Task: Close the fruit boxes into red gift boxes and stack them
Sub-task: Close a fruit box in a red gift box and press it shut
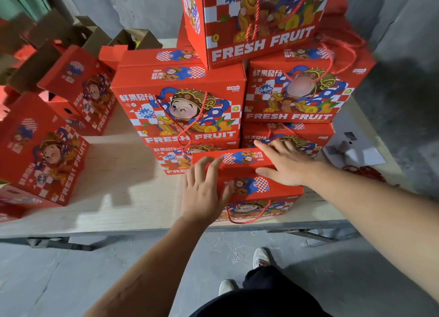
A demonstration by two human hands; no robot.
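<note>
Here, both hands are on one box at the near edge of the table.

Left hand: the left hand (205,188) lies flat with fingers spread and straight on the left part of the top of the red printed cardboard gift box nearest the person (249,188); it presses and grips nothing.

Right hand: the right hand (282,164) rests palm down with straight fingers on the right part of that same top, thumb along the near flap; it too is unclenched, holding nothing.

Box in hand: its two top flaps look folded down and meeting under the palms; its red cord handle (247,215) hangs down the front face. I judge this the closing press.

Where it stands: on the pale wooden table (118,174), touching the stack behind it.

Stack: behind the near box, closed red gift boxes with "FRESH FRUIT" print (183,107) are piled several layers high, with one box on top (256,19).

Left of the near box: more red gift boxes with brown cardboard flaps raised (47,155) stand well apart from it; they look unclosed, though blur hides their contents.

Right of the near box: a white paper sheet (354,152) lies on the table.

Progress: many boxes are closed and stacked; this one seems nearly shut and not yet lifted onto the pile, and the open ones remain.
</note>
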